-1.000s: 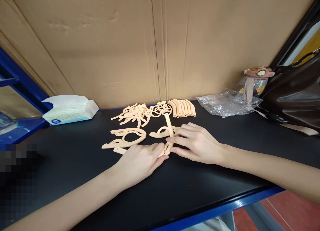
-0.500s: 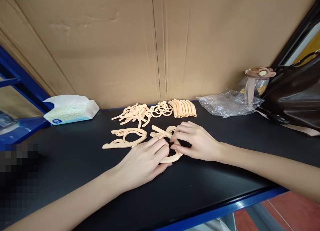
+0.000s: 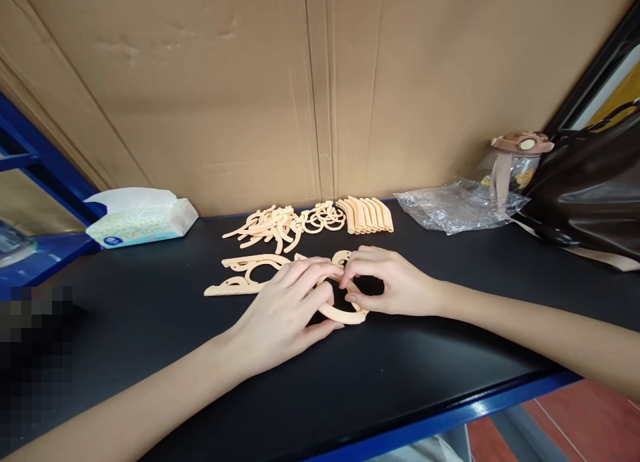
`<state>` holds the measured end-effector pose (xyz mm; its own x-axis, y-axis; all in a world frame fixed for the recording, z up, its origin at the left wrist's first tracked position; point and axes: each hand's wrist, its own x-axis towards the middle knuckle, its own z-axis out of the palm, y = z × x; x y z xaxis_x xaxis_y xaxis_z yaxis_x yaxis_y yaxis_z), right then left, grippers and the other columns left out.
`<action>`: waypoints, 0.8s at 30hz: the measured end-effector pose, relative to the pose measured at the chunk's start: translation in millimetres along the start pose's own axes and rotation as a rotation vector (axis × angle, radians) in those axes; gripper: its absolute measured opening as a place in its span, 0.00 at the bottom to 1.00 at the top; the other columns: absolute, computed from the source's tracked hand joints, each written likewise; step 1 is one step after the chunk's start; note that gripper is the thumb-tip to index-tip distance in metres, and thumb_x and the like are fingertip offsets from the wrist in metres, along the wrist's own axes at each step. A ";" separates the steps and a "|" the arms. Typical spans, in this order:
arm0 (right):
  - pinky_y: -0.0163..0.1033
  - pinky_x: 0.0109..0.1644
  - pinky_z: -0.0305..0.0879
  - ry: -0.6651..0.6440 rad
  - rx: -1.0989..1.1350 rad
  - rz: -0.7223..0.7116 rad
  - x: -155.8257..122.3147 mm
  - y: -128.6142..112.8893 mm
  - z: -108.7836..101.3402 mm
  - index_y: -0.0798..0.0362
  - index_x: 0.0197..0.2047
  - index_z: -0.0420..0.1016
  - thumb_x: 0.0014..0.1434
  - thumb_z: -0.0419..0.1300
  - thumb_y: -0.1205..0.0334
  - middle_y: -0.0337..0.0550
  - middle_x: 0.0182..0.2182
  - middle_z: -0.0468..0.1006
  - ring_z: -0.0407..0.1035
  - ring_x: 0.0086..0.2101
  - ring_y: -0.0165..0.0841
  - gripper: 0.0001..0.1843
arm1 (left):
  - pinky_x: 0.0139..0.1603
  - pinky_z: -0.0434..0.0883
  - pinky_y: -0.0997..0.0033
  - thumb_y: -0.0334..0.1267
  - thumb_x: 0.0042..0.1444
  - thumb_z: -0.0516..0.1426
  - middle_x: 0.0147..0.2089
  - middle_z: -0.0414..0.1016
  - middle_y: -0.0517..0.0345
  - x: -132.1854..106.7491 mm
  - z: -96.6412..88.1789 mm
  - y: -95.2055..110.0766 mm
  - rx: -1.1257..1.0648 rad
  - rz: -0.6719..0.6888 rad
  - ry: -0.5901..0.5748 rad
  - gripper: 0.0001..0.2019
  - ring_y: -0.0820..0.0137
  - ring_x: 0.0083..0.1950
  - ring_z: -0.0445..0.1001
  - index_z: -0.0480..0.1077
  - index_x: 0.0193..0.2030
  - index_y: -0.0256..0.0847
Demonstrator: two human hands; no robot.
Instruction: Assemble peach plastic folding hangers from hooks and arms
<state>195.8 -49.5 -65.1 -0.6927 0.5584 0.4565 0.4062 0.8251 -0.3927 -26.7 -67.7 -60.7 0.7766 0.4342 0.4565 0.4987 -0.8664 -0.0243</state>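
Observation:
Both hands are on a cream plastic folding hanger (image 3: pixel 345 316) near the middle of the table. My left hand (image 3: pixel 293 309) is curled over its left side, with the fingers across the upper pieces and the thumb low by the curved edge. My right hand (image 3: pixel 395 281) pinches the hanger's right side between thumb and fingers. Much of the hanger lies hidden under the hands. Just left of it rests another folding hanger (image 3: pixel 233 290), folded flat, its right end covered by my left hand.
Behind the hands lie a heap of curved cream pieces (image 3: pixel 273 225), several ring-shaped hooks (image 3: pixel 314 222) and a row of curved arms (image 3: pixel 367 215). A tissue pack (image 3: pixel 143 225) stands at left. Clear plastic bags (image 3: pixel 445 209), a bottle (image 3: pixel 523 159) and a dark bag (image 3: pixel 595 189) are at right.
My left fingers have reached forward and right over the hanger's upper pieces, covering the crossed strip that showed before. My right hand has barely moved.

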 end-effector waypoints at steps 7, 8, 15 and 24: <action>0.37 0.46 0.59 -0.038 -0.036 -0.013 0.1 1.0 0.9 0.51 0.37 0.71 0.50 0.58 0.73 0.38 0.37 0.73 0.64 0.39 0.30 0.11 | 0.55 0.65 0.58 0.41 0.60 0.56 0.55 0.67 0.51 -3.2 1.3 -3.7 -0.009 -0.029 -0.038 0.09 0.59 0.60 0.62 0.65 0.45 0.41; 0.38 0.45 0.59 -0.044 -0.050 -0.017 0.1 1.3 0.9 0.51 0.37 0.71 0.49 0.57 0.74 0.39 0.37 0.73 0.64 0.38 0.30 0.12 | 0.55 0.65 0.58 0.41 0.60 0.56 0.56 0.67 0.51 -3.5 1.4 -4.0 -0.012 -0.035 -0.042 0.10 0.59 0.60 0.62 0.65 0.46 0.41; 0.35 0.40 0.58 -0.073 -0.146 -0.049 0.2 2.6 -2.4 0.52 0.33 0.68 0.46 0.54 0.75 0.38 0.33 0.70 0.61 0.34 0.29 0.11 | 0.54 0.66 0.58 0.41 0.59 0.57 0.55 0.67 0.50 -3.1 0.9 -3.8 -0.014 -0.033 -0.049 0.12 0.59 0.59 0.63 0.65 0.49 0.41; 0.32 0.32 0.55 -0.251 -0.232 0.074 0.8 2.0 -25.3 0.52 0.39 0.66 0.49 0.53 0.76 0.36 0.33 0.70 0.62 0.30 0.27 0.15 | 0.55 0.65 0.59 0.39 0.60 0.56 0.55 0.67 0.51 -2.6 0.9 -6.4 -0.016 -0.095 -0.070 0.08 0.61 0.58 0.63 0.63 0.44 0.41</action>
<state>211.1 -45.2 -45.3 -0.7694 0.6026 0.2120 0.5656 0.7969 -0.2124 -31.7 -63.1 -62.6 0.7514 0.5304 0.3926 0.5655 -0.8241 0.0310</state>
